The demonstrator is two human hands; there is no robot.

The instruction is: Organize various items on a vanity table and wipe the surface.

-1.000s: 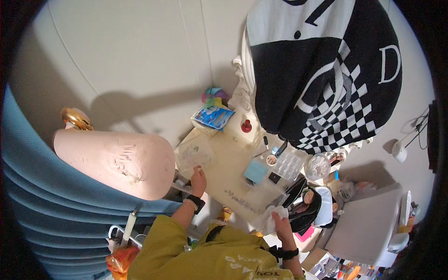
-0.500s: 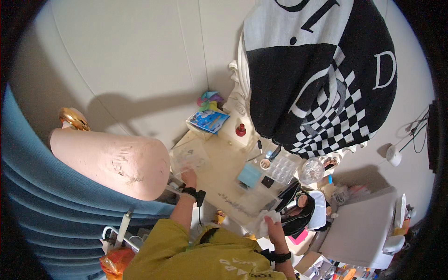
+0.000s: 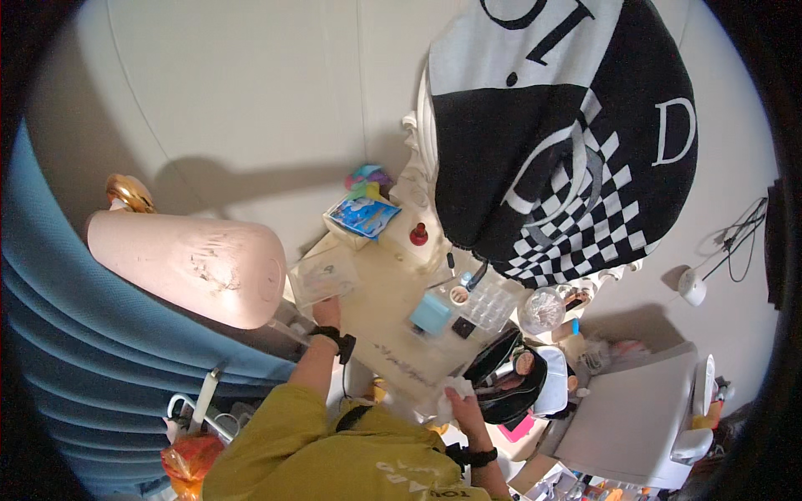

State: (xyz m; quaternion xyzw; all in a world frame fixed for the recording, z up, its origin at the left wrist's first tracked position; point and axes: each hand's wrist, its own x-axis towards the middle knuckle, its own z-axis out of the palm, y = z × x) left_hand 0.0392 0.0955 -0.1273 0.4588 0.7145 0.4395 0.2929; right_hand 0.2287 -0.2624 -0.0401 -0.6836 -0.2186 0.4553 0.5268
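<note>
Holding one white tissue (image 3: 445, 407), the right hand (image 3: 465, 409) shows closed fingers (image 3: 456, 397); the left hand (image 3: 327, 311) meets one clear tray (image 3: 312, 274), grip unclear.

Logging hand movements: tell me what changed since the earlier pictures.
The left hand has moved forward, closer to the clear tray. The shifted view puts most things further left in the picture. The right hand still holds the white tissue; the blue packet stayed put.

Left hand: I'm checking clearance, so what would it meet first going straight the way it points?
The left hand would likely first meet the clear plastic container directly ahead, possibly touching it; depth is unclear.
</note>
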